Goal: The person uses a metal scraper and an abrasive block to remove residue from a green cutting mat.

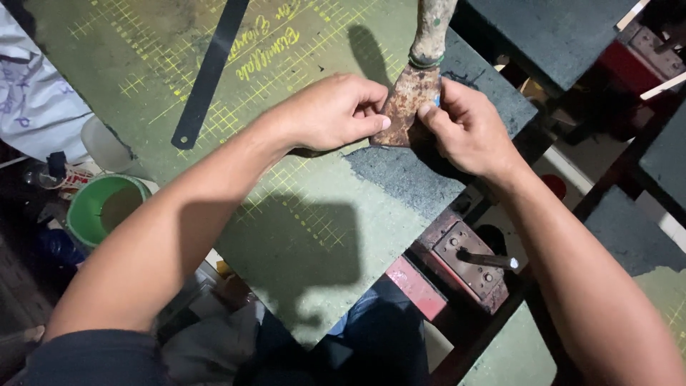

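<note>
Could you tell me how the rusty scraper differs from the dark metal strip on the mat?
The scraper has a wide, rust-brown blade; the strip is narrow, long and dark. Left hand and right hand pinch the scraper's blade; the strip lies untouched. Both rest on the green gridded mat.

Rust-brown scraper blade (406,107); green board (300,214), yellow grid lines; black metal strip (209,71) upper left; green cup (106,207) left edge.

Bright overhead light, hard shadows, dim edges
</note>
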